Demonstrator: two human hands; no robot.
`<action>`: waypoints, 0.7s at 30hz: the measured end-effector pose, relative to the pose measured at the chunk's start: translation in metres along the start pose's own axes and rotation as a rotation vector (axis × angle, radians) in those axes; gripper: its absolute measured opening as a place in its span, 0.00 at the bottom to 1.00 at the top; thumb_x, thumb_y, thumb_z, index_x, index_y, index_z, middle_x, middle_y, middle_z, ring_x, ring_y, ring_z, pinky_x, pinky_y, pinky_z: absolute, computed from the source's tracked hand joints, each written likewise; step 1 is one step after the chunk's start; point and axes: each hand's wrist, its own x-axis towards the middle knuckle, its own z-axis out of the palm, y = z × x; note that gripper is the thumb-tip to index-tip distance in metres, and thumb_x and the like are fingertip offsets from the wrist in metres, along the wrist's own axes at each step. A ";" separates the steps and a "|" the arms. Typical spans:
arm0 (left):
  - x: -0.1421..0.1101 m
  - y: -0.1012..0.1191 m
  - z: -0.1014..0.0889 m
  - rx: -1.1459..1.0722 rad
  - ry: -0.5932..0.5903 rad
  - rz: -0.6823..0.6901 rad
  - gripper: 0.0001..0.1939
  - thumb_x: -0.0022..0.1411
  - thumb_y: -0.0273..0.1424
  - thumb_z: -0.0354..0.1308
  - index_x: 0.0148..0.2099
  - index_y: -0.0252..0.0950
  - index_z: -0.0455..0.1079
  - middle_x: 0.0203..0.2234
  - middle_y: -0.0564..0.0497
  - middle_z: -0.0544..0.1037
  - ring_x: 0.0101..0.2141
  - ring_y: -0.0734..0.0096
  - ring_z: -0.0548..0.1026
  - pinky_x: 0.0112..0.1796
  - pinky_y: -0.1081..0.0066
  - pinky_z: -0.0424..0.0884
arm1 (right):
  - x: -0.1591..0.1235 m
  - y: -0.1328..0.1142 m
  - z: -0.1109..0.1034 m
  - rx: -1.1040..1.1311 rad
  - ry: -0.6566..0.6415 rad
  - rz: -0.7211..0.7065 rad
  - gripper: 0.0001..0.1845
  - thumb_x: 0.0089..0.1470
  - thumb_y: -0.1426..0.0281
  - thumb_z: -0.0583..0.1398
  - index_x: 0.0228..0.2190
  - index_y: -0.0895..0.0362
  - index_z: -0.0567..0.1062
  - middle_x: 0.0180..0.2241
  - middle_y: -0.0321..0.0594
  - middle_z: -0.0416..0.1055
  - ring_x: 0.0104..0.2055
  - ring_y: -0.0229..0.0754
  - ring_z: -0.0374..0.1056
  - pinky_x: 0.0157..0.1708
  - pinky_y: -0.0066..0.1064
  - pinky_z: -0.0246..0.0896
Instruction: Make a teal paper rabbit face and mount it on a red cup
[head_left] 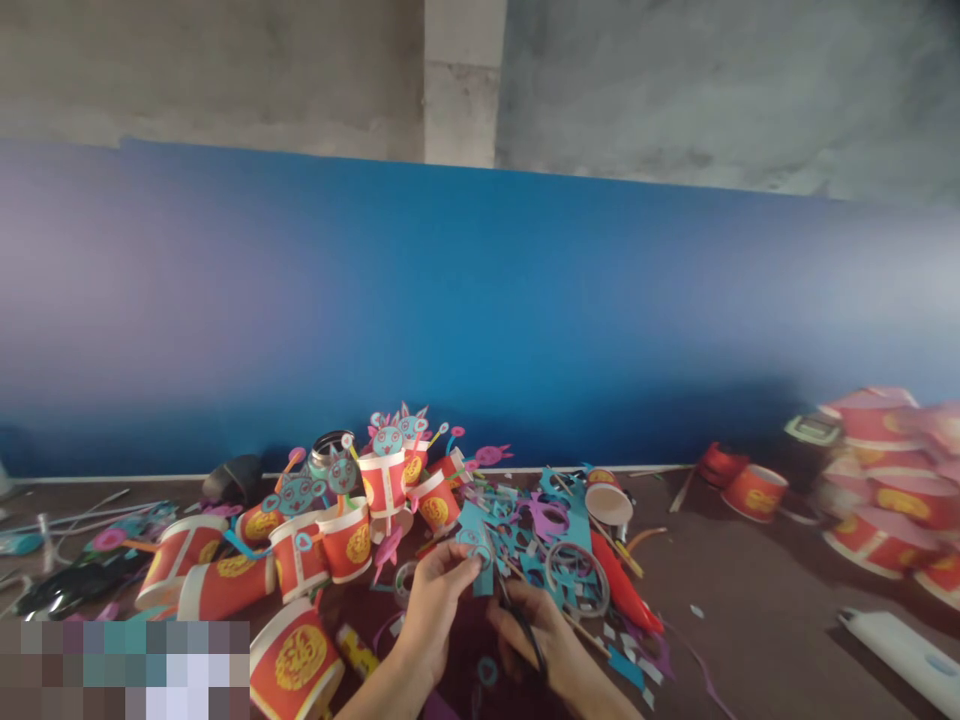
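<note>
My left hand [433, 605] pinches a small teal paper cut-out [475, 548] near the middle of the table. My right hand [534, 632] is closed round black-handled scissors [517, 610], whose blades meet the teal paper. Both hands hover over a heap of teal, purple and pink paper scraps [551, 535]. Just left of my hands stand and lie several red paper cups [346, 540] with gold emblems, some topped with paper animal faces on sticks.
More red cups [754, 490] and a stack of red bowls [892, 490] sit at the right. A roll of clear tape [576, 575], an orange-red tube [624, 592] and a white tube [904, 652] lie nearby. A blue panel [480, 310] stands behind the brown table [757, 610].
</note>
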 end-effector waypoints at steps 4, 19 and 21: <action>0.002 -0.001 -0.002 0.039 0.007 0.010 0.10 0.40 0.31 0.66 0.25 0.34 0.68 0.18 0.56 0.70 0.21 0.77 0.64 0.26 0.75 0.58 | 0.001 0.001 0.001 0.000 -0.009 0.020 0.24 0.44 0.50 0.61 0.24 0.58 0.65 0.11 0.30 0.65 0.12 0.30 0.57 0.13 0.20 0.49; -0.002 -0.004 0.002 0.163 -0.027 0.015 0.21 0.40 0.45 0.67 0.22 0.35 0.65 0.17 0.56 0.67 0.22 0.76 0.63 0.26 0.74 0.58 | 0.004 0.008 0.001 0.004 0.030 -0.008 0.24 0.44 0.50 0.62 0.24 0.58 0.65 0.11 0.29 0.64 0.11 0.31 0.56 0.13 0.21 0.49; -0.001 -0.006 0.001 0.194 -0.021 0.053 0.21 0.41 0.46 0.66 0.22 0.35 0.65 0.18 0.56 0.67 0.23 0.75 0.64 0.26 0.74 0.58 | 0.004 0.009 0.001 0.007 0.025 -0.009 0.23 0.45 0.50 0.61 0.24 0.58 0.65 0.11 0.29 0.64 0.12 0.30 0.57 0.13 0.21 0.50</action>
